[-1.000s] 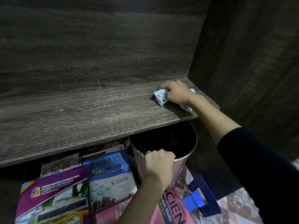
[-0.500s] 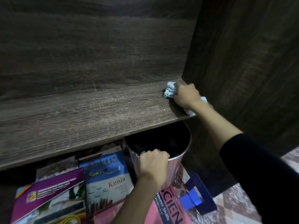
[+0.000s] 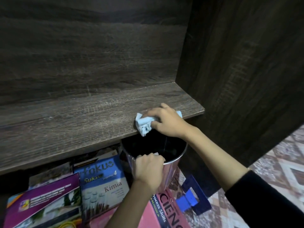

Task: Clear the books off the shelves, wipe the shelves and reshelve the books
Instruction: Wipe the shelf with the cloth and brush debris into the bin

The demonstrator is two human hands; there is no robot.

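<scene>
Closest, at 6 o'clock in the view, a pink science book (image 3: 171, 213) lies flat, its corner under the left forearm. At its 9 o'clock lies a blue Kimia book (image 3: 102, 181), cover up. Further round at 8 o'clock a purple book (image 3: 41, 199) overlaps the blue one's left edge. More books lie partly hidden beneath these. At 3 o'clock from the pink book a blue plastic piece (image 3: 192, 200) rests on the patterned floor covering (image 3: 279, 170).

Just beyond the books, the left hand (image 3: 148, 170) is clenched over the near rim of a metal bin (image 3: 171, 171), fingers hooked inside and knuckles up. The bin stands upright, its dark mouth open, partly tucked under the shelf's front edge.

At 12 o'clock from that hand, the right hand (image 3: 167, 122) grasps a crumpled pale blue cloth (image 3: 143, 126), thumb and fingers curled round it. It presses the cloth on the front lip of the shelf (image 3: 82, 122) near the right end. A corner of the cloth hangs over the edge, directly above the bin's mouth. A black sleeve (image 3: 263, 203) covers the right arm at 4 o'clock.

The dark wood shelf runs from 9 o'clock to 3 o'clock and carries only the cloth and the hand. All visible books are below it. Behind it rises the back panel (image 3: 90, 55), and at 2 o'clock the side panel (image 3: 238, 63) meets it in a corner.
</scene>
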